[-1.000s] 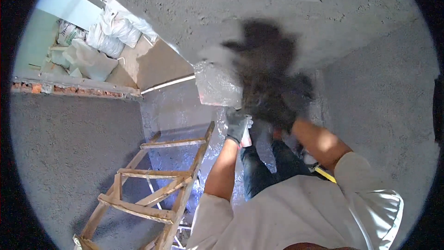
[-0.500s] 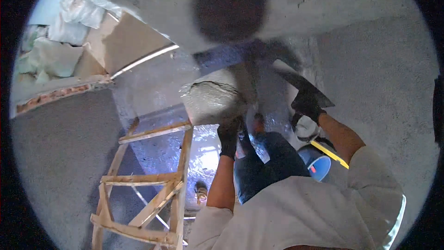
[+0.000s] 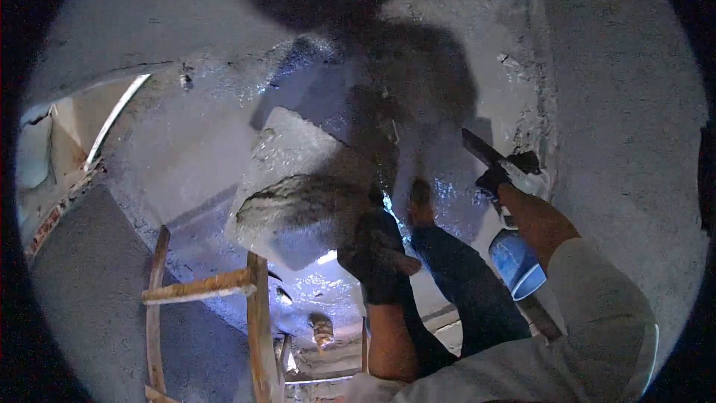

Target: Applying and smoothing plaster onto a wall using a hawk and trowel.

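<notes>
My left hand [image 3: 377,254], in a dark glove, is closed at the near right edge of a plasterer's hawk [image 3: 287,134]; its grip is partly in shadow. A thick heap of wet grey plaster [image 3: 298,198] lies across the board's nearer part. To the right, my right hand [image 3: 494,181], also in a dark glove, is closed around a plastering trowel [image 3: 481,147]. The trowel's blade shows nearly edge-on, pointing up and left, apart from the hawk. Shadow hides part of its handle.
A wooden ladder-like frame [image 3: 258,328] stands at the lower left. Below my right forearm is a blue bucket [image 3: 516,265]. A rough grey wall [image 3: 626,142] rises at the right, and an opening with a pale edge strip [image 3: 115,119] lies at far left. The floor [image 3: 321,295] looks wet.
The view has shifted, and the opening and wooden frame sit farther left. The hawk has turned and shows farther left, nearer me. The trowel's blade has turned from broadside to nearly edge-on.
</notes>
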The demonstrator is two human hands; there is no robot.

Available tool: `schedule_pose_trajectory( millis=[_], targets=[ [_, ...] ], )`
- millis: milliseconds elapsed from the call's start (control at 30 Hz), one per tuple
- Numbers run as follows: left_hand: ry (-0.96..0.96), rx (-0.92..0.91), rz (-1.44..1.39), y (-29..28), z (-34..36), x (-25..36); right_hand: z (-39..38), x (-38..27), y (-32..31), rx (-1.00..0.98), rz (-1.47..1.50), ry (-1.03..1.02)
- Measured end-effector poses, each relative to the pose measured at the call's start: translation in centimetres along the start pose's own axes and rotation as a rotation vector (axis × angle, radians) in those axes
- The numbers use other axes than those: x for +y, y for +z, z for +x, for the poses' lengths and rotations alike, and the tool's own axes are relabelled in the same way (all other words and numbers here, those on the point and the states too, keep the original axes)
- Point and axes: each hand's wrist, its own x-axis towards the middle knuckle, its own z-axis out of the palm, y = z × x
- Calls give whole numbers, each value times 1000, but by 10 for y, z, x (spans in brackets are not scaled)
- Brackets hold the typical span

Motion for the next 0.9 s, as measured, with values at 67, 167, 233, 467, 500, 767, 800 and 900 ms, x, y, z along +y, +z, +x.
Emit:
schedule_pose_trajectory(
  millis=[67,167,233,467,500,767,800,900],
  targets=[
    [182,117,111,6,21,10,17,-20,24,-60,95,92],
    [163,40,431,-13,36,42,19,-31,35,-207,49,139],
    [167,32,570,-19,48,50,38,-27,26,-290,-89,55],
    [324,-294,976,-101,69,0,68,38,46,-562,682,187],
    [399,-248,827,-100,69,16,76,34,40,-567,716,160],
    [512,-99,14,-117,71,58,90,-17,41,-679,920,-121],
    [207,-101,-128,-106,64,76,97,-23,41,-689,953,-154],
    [86,-126,-316,-104,53,64,98,-48,43,-737,1001,-263]
  ],
)
